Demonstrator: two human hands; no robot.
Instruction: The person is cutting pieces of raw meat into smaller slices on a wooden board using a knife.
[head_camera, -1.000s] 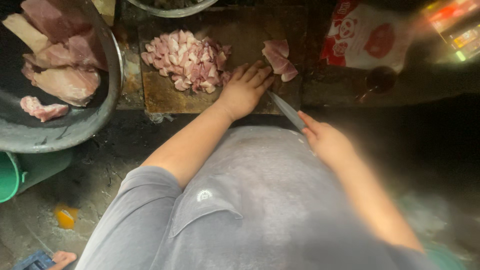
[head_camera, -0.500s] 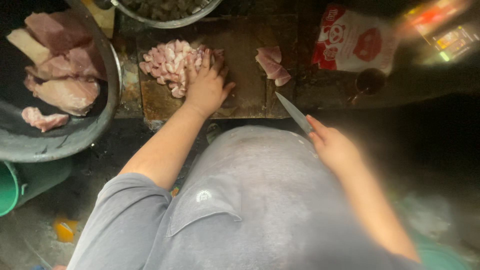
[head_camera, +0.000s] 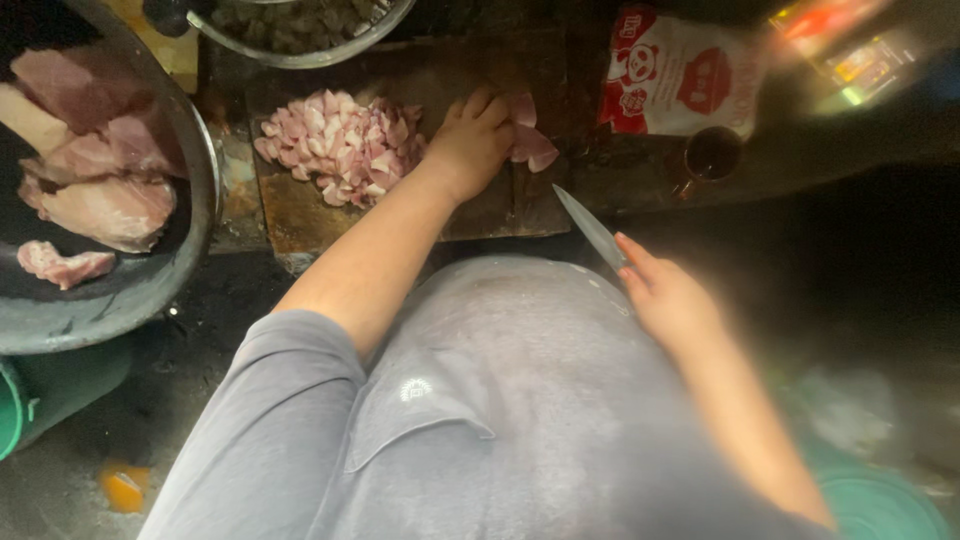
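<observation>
A wooden cutting board (head_camera: 300, 215) lies in front of me with a heap of diced raw meat (head_camera: 342, 145) on its left half. My left hand (head_camera: 472, 140) rests on the board, fingers touching several larger meat slices (head_camera: 532, 145) at its right side. My right hand (head_camera: 672, 300) hovers near my body, below the board's right corner, and grips a knife (head_camera: 592, 228) whose blade points up and left toward the board.
A large dark pan (head_camera: 110, 290) with big raw meat cuts (head_camera: 100, 205) sits at left. A metal bowl (head_camera: 305, 30) stands behind the board. A red-and-white packet (head_camera: 680, 75) and a small dark cup (head_camera: 712, 152) lie at right. A green bucket (head_camera: 15, 410) stands lower left.
My left hand slid from the diced heap rightward to the larger slices. The knife hand stayed near my body, shifting slightly.
</observation>
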